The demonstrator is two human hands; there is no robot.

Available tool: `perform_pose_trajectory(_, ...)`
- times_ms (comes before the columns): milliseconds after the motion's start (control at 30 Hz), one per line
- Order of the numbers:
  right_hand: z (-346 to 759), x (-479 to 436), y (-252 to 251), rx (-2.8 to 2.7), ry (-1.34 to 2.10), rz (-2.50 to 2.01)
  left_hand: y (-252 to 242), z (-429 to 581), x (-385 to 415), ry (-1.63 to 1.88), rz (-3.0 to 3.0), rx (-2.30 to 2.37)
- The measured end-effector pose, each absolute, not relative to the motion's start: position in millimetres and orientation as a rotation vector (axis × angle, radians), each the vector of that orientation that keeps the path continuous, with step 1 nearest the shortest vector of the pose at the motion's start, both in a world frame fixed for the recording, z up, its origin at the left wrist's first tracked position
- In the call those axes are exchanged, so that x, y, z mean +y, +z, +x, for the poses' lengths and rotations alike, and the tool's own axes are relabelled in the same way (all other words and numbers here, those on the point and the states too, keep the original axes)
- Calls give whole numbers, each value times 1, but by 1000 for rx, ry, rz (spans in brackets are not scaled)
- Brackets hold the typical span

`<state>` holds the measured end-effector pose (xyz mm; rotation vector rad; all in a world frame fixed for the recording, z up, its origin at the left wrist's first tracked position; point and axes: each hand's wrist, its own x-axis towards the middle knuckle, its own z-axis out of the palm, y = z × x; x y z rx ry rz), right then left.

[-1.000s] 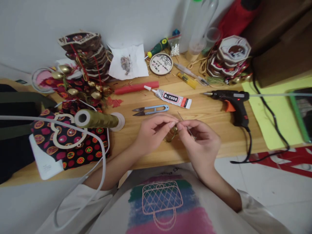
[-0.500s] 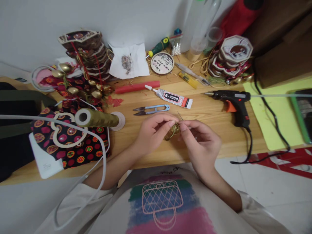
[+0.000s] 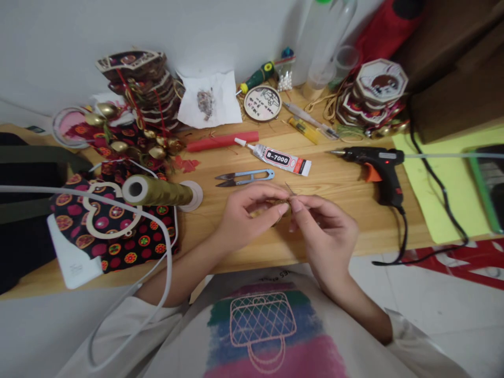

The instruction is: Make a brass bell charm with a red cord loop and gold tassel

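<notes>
My left hand (image 3: 252, 215) pinches a small gold bell with greenish thread, now mostly hidden behind the thumb. Close against it, my right hand (image 3: 326, 226) has thumb and forefinger pressed together on a thin needle (image 3: 289, 187), whose tip sticks up above the fingers. Just beyond my left hand lie blue-handled thread snips (image 3: 258, 176). Behind them is a glue tube (image 3: 279, 158) marked B-7000. A cone of olive thread (image 3: 161, 191) lies on its side to the left, on patterned fabric.
On the right rests a black glue gun (image 3: 372, 160) with its cord over yellow paper (image 3: 425, 199). A white cable (image 3: 170, 262) loops past my left forearm. At the back are a red roll (image 3: 222, 141), a round plaque (image 3: 262, 103), gold bells (image 3: 157, 152) and stacked octagonal pieces (image 3: 381, 81).
My left thumb has moved down and over the bell, which showed between the hands before and is now mostly covered. My right hand has barely moved.
</notes>
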<state>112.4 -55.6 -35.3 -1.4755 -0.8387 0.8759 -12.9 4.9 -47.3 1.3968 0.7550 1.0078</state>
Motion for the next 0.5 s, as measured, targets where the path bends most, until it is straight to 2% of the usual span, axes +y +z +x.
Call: perform_pose_trajectory(500,114,-58,-40,-894,866,-1406,-47,-12,8,1008,1361,789)
